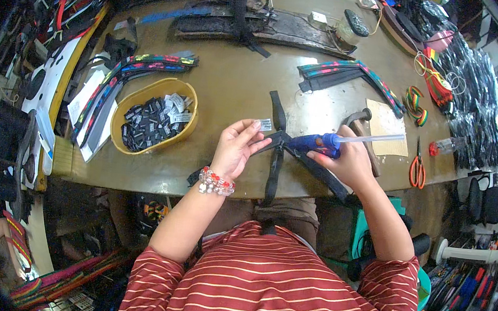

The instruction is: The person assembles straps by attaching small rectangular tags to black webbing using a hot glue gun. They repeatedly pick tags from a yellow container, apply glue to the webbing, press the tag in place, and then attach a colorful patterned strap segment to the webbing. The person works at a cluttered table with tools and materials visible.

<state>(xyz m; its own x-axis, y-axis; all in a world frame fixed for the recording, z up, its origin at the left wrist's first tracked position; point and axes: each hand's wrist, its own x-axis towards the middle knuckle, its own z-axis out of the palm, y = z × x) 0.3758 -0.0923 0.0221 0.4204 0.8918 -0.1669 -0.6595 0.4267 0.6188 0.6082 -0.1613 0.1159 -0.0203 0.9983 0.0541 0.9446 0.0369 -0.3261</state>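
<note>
My right hand (350,161) is wrapped round a blue glue gun (311,142), and a clear glue stick (378,137) pokes out of its back end. The nozzle points left, over crossed black straps (273,176) lying near the table's front edge. My left hand (234,149) pinches a small grey-white label (265,124) between thumb and fingers, just above a black strap end. To the left, a yellow oval basket (118,109) holds many small black labels (149,125) and some paler ones.
A hammer (359,115) lies by a tan board (393,143), partly behind my right hand. Orange-handled scissors (418,170) and a red-capped bottle (444,146) are further right. Colourful patterned straps (355,69) lie at the back right, more (131,65) at the left.
</note>
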